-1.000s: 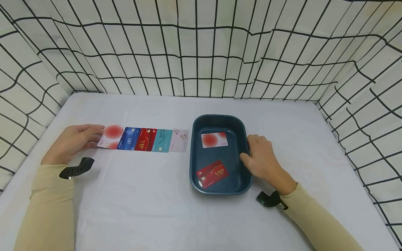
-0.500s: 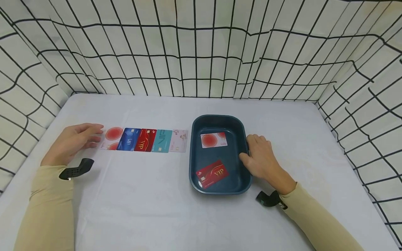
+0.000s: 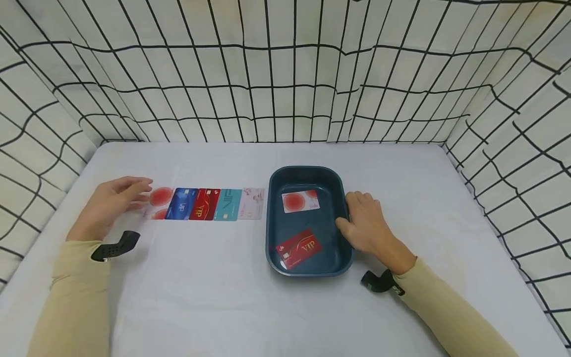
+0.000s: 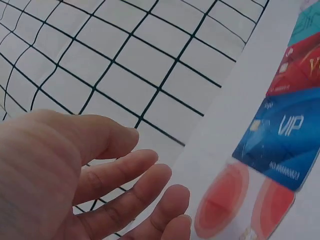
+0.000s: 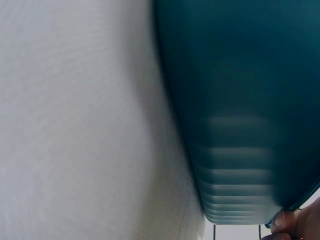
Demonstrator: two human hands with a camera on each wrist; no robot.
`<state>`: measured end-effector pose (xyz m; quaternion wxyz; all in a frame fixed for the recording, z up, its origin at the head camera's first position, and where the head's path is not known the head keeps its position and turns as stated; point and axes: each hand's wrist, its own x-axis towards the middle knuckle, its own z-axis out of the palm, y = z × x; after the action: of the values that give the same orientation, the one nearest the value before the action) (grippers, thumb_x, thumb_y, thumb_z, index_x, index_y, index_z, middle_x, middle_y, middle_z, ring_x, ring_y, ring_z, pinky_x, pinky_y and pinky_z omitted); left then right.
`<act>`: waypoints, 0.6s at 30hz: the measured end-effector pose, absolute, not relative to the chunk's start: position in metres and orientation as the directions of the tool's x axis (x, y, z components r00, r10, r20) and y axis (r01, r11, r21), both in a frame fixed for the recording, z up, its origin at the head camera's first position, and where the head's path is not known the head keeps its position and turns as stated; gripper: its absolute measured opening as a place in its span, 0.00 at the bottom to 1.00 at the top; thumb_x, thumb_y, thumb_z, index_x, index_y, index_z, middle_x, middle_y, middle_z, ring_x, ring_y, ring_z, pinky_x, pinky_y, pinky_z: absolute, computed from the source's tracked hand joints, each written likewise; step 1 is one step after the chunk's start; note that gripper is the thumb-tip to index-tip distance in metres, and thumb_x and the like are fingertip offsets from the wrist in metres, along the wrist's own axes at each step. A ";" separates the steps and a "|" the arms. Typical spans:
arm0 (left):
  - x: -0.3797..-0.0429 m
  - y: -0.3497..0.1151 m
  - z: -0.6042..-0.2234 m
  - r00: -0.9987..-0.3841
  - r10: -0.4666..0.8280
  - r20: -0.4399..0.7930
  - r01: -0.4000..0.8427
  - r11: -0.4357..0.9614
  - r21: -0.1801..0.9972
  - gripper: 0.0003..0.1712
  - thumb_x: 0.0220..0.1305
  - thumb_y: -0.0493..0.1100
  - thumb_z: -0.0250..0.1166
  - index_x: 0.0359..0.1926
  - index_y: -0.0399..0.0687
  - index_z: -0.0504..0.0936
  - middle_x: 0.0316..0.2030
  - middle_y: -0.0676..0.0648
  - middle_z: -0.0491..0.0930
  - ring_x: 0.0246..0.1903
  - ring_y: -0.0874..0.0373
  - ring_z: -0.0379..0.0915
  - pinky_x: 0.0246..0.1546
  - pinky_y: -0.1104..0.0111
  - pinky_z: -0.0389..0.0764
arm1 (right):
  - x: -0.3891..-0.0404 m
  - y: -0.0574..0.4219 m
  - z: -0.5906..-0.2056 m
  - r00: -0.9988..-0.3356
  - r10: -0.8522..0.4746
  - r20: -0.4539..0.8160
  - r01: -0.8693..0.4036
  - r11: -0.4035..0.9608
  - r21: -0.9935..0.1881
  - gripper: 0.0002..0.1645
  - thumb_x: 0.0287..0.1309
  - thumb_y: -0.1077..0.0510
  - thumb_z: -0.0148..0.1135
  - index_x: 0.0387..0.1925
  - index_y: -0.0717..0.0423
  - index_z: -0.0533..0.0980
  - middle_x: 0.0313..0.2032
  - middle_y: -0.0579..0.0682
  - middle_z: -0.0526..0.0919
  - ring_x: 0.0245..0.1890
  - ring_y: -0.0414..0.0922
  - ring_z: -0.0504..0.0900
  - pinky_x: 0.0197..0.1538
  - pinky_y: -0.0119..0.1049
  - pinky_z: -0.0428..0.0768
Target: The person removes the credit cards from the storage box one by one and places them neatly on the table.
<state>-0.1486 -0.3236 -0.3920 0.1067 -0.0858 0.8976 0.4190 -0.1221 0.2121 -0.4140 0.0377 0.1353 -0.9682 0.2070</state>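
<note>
Here the right hand (image 3: pixel 368 223) grips the right rim of the tray (image 3: pixel 333 248) with curled fingers; well left of the tray, the left hand (image 3: pixel 111 202), fingers loosely parted, holds nothing beside a red-circled card (image 3: pixel 161 197).

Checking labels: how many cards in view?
7. Row left of the tray: red-circled card, blue card, red card, teal card, pale pink card. Inside it: second red-circled card, second red card. Others may hide underneath.

Left: plain tan fabric sleeve (image 3: pixel 73 302), angled, dotted black wrist unit (image 3: pixel 117 247). Right: matching tan sleeve (image 3: pixel 448 310), similar black unit (image 3: pixel 378 282).
</note>
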 end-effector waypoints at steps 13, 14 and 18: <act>-0.151 -0.271 -0.381 -0.975 0.005 -0.223 -0.159 0.685 0.711 0.40 0.74 0.70 0.51 0.75 0.52 0.68 0.66 0.35 0.74 0.56 0.48 0.79 0.51 0.66 0.85 | -0.124 0.213 -0.416 -0.958 -0.258 0.125 -0.286 0.881 -0.377 0.12 0.56 0.52 0.54 0.34 0.57 0.70 0.30 0.53 0.72 0.33 0.51 0.67 0.38 0.41 0.60; -0.152 -0.266 -0.379 -0.975 0.013 -0.224 -0.153 0.688 0.709 0.39 0.74 0.70 0.51 0.74 0.52 0.68 0.66 0.35 0.74 0.58 0.45 0.77 0.49 0.69 0.84 | -0.124 0.213 -0.416 -0.958 -0.257 0.125 -0.285 0.881 -0.377 0.12 0.56 0.52 0.54 0.34 0.57 0.71 0.30 0.53 0.72 0.33 0.51 0.67 0.38 0.41 0.60; -0.156 -0.248 -0.374 -0.972 0.052 -0.228 -0.120 0.725 0.678 0.39 0.74 0.71 0.50 0.73 0.53 0.69 0.69 0.35 0.71 0.60 0.41 0.74 0.53 0.58 0.85 | -0.124 0.214 -0.416 -0.959 -0.251 0.129 -0.282 0.884 -0.374 0.13 0.56 0.52 0.54 0.35 0.58 0.71 0.30 0.53 0.72 0.33 0.51 0.67 0.38 0.41 0.60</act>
<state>-0.1556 -0.2483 -0.3738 0.1162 -0.0184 0.9214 0.3705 -0.1237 0.2141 -0.4157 0.0383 0.1373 -0.9697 0.1983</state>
